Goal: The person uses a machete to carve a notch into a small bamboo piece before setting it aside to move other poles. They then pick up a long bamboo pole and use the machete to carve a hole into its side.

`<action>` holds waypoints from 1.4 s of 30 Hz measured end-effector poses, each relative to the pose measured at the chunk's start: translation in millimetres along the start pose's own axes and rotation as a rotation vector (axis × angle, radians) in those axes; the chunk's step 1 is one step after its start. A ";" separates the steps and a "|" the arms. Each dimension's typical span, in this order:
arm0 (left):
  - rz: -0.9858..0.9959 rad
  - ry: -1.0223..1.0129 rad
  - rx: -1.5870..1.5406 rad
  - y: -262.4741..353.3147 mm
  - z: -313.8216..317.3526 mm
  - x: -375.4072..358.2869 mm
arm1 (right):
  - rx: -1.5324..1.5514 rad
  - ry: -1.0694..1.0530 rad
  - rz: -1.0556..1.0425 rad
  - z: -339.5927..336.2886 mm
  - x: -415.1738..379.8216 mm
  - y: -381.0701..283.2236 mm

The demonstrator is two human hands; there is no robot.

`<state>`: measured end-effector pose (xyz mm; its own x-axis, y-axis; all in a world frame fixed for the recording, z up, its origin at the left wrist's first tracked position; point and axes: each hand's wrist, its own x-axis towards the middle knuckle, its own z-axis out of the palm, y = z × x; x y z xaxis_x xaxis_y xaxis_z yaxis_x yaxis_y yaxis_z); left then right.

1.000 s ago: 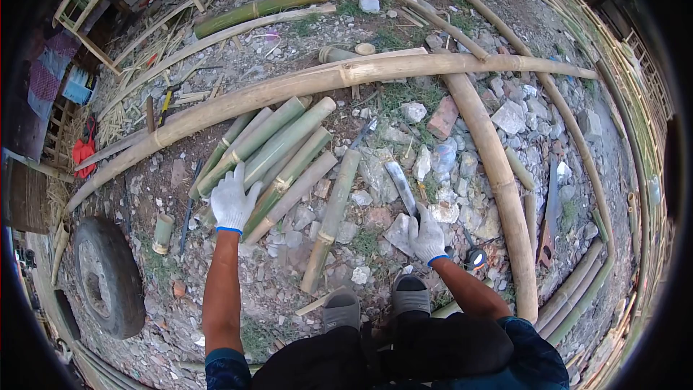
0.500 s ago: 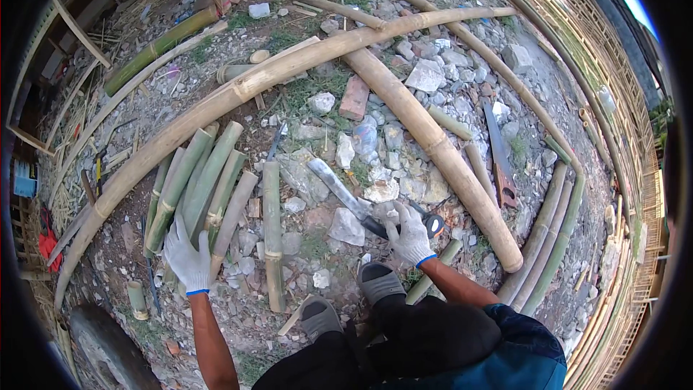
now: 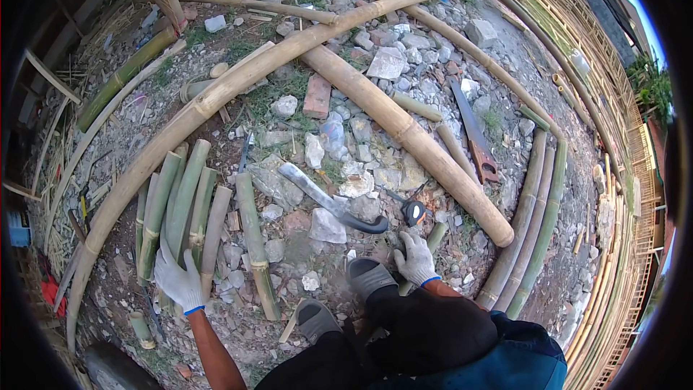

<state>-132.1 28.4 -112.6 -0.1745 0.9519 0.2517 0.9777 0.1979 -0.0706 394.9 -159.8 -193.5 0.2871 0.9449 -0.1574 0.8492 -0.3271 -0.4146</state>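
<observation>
My left hand [image 3: 178,282], in a white glove with a blue cuff, lies with fingers apart over the lower ends of a bundle of cut green bamboo pieces [image 3: 189,191]. One more bamboo piece [image 3: 257,245] lies just right of the bundle. My right hand [image 3: 416,261], gloved the same way, is open beside my shoe, its fingers overlapping a short green bamboo piece [image 3: 436,235]. Above it lie a black tape measure [image 3: 413,212] and a machete [image 3: 314,193] with a curved black handle, on the rubble.
A long bamboo pole [image 3: 238,81] arches across the ground, crossing a thick bamboo pole [image 3: 404,130]. To the right lie a handsaw [image 3: 471,126] and several bamboo lengths [image 3: 530,224]. A red brick [image 3: 317,96] and broken stones [image 3: 388,62] cover the middle. A tire-like dark object [image 3: 115,367] sits lower left.
My right hand has left the machete handle and moved down to the short bamboo piece, baring the handle and tape measure. My left hand stays at the bundle. The view has shifted.
</observation>
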 end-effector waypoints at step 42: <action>0.096 0.006 -0.123 26.4 -7.6 -10.1 | 0.948 0.190 1.043 -91.0 -216.5 81.4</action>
<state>-103.7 22.3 -109.7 -0.0793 0.9636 0.2553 0.9968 0.0758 0.0237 442.2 -389.6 -111.7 0.7052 0.2319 -0.6700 -0.3769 -0.6778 -0.6313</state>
